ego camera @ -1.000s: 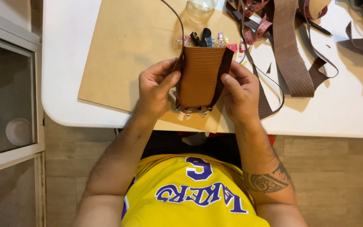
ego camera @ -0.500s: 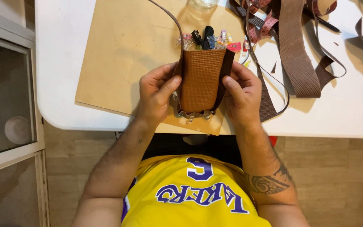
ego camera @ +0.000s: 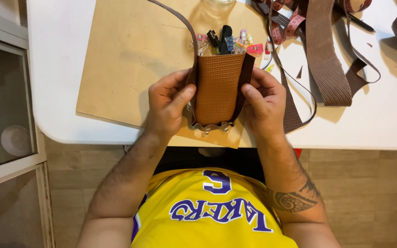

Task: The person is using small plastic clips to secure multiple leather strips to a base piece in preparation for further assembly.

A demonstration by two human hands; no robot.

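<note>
Both hands hold a small brown woven pouch (ego camera: 217, 89) upright over the bench (ego camera: 382, 124). The left hand (ego camera: 168, 103) closes its fingers (ego camera: 183, 96) on one side, the right hand (ego camera: 265, 103) on the other. Just beyond the fingertips, coloured clips (ego camera: 235, 42) lie heaped on brown cardboard (ego camera: 134, 50); whether the pouch holds anything, I cannot tell.

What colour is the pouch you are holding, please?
The pouch is orange-brown with a woven texture; head view.

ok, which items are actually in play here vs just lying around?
In play:
left hand
right hand
brown woven piece, held between both
its thin strap

Lying about:
coloured clips
measuring tape
loose brown straps
cardboard sheet
</note>
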